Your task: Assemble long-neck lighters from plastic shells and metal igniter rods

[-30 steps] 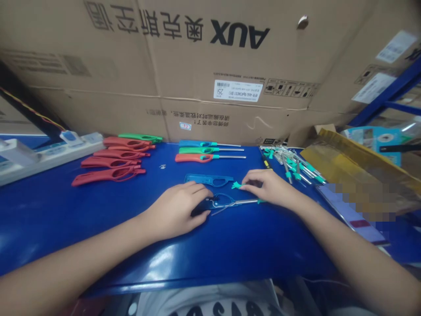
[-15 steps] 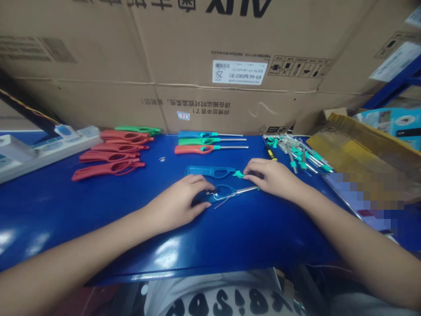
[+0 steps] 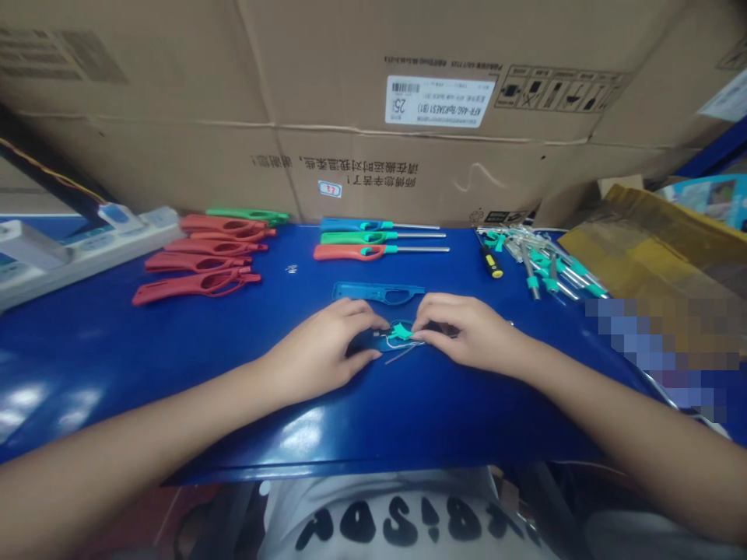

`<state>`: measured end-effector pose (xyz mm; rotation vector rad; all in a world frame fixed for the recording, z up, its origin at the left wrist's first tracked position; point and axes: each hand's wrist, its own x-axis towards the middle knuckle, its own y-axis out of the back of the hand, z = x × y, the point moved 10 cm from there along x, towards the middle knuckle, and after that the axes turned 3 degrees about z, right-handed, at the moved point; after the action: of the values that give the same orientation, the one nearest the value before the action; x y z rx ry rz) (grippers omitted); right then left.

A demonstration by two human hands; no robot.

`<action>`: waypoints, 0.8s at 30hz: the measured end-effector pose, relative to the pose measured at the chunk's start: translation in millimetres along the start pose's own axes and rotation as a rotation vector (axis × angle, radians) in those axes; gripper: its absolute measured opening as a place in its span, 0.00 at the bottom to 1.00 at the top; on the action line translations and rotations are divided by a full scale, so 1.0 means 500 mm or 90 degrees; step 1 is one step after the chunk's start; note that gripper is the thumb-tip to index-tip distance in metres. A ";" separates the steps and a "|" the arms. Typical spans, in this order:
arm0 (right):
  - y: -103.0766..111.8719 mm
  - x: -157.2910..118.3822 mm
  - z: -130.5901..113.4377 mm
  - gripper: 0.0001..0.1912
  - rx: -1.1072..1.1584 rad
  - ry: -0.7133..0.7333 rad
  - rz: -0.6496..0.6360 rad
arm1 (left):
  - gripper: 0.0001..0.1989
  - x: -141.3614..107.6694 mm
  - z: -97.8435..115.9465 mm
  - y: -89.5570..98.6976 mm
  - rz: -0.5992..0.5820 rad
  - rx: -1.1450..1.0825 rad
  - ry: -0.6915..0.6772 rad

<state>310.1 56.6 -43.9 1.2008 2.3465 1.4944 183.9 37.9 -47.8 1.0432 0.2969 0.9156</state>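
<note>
A blue lighter half-shell (image 3: 402, 323) lies on the table between my hands, with a white wire and thin metal bits in it. My left hand (image 3: 327, 342) grips the shell's left end between thumb and fingers. In a pinch, my right hand (image 3: 467, 334) holds a small green plastic trigger piece (image 3: 401, 332) over the shell's loop opening. The right fingers cover the shell's metal tube side. Just behind lies a second blue half-shell (image 3: 379, 292), apart from both hands.
Finished-looking lighters in blue, green and red (image 3: 350, 252) lie at the back. Red half-shells (image 3: 195, 285) are stacked left, beside a white power strip (image 3: 87, 253). At right are metal tubes with green parts (image 3: 548, 264), a black-yellow screwdriver (image 3: 491, 263) and a yellow-taped carton (image 3: 654, 249). Cardboard (image 3: 327, 78) stands behind.
My right hand has moved left with the green trigger piece, from beyond the shell's tube to over its loop. My left hand keeps its place on the shell. The view has shifted slightly.
</note>
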 end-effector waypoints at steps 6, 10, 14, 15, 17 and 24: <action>-0.005 -0.003 -0.029 0.07 -0.099 0.082 -0.006 | 0.15 0.000 -0.002 0.000 0.011 -0.015 0.002; -0.012 -0.015 -0.077 0.12 -0.276 0.233 0.013 | 0.14 0.001 -0.003 -0.001 0.012 -0.035 0.008; -0.028 -0.024 -0.092 0.12 -0.355 0.291 0.004 | 0.14 0.002 -0.005 -0.004 0.012 -0.051 0.012; -0.032 -0.025 -0.092 0.11 -0.359 0.294 0.000 | 0.14 0.002 -0.006 -0.005 0.012 -0.052 0.013; -0.034 -0.025 -0.092 0.11 -0.353 0.291 -0.003 | 0.13 0.002 -0.007 -0.006 0.012 -0.054 0.016; -0.024 -0.022 -0.089 0.13 -0.318 0.252 -0.003 | 0.15 0.002 -0.013 -0.003 0.025 -0.073 0.045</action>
<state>289.8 14.9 -34.1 0.8315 1.9634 2.3055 181.5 42.5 -52.4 0.9152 0.2792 0.9953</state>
